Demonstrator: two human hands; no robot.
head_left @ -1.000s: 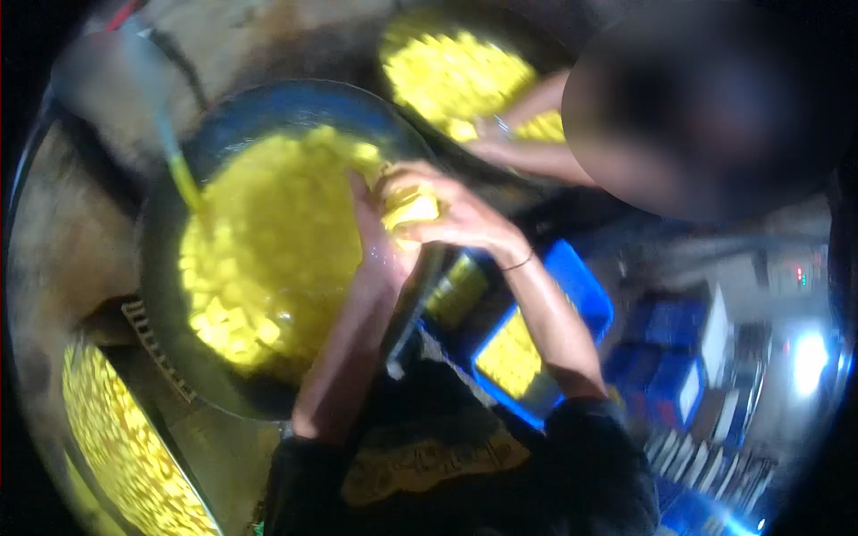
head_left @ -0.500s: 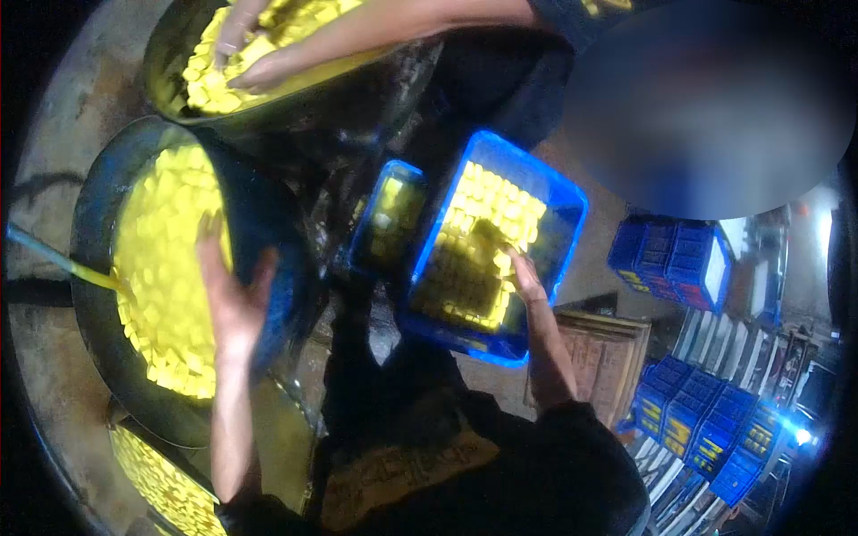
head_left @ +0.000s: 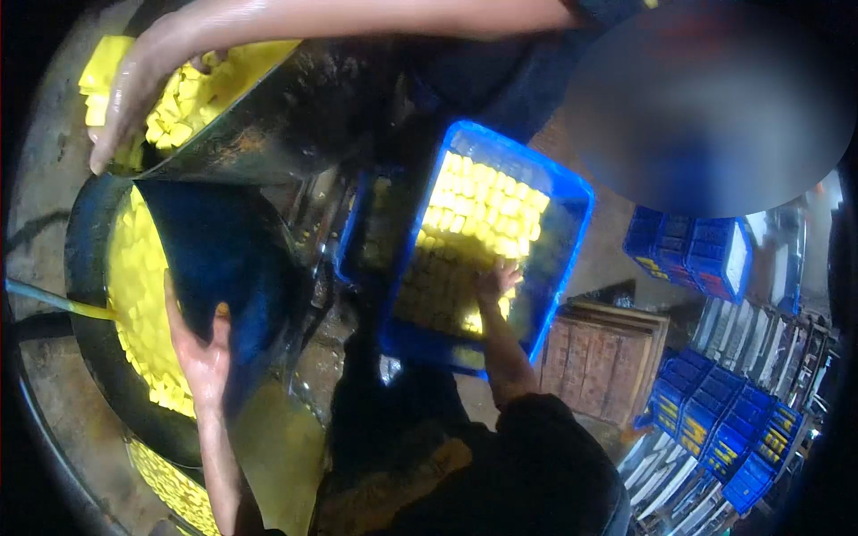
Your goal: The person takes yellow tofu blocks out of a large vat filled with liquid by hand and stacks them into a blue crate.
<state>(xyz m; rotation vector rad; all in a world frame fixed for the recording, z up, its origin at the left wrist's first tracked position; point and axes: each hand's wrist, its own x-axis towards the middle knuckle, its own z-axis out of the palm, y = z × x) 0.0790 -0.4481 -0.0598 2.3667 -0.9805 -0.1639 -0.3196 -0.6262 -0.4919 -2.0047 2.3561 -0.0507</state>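
Observation:
My left hand [head_left: 204, 362] is over a large round dark pan [head_left: 89, 348], its thumb and fingers apart and nothing seen in it. Yellow blocks [head_left: 134, 295] in yellowish liquid fill the pan's left side; the right side is dark. Small yellow blocks [head_left: 483, 201] lie in rows inside a blue plastic crate [head_left: 576, 232]. Over the lower rows, my right hand [head_left: 497, 281] reaches in with fingers somewhat spread, touching or just above the blocks. Its shadow and my forearm hide part of the rows.
A co-worker's hand [head_left: 134, 98] carries or presses yellow blocks at another dark vessel [head_left: 268, 98]. A blue stick [head_left: 54, 299] leans into the pan. Stacked blue crates [head_left: 715, 411], a wooden board [head_left: 599, 362] and a second blue-rimmed container [head_left: 353, 232] stand around.
My left hand has moved left and slightly down over the pan. My right hand has shifted left within the crate. The co-worker's hand has moved left with yellow blocks beside it.

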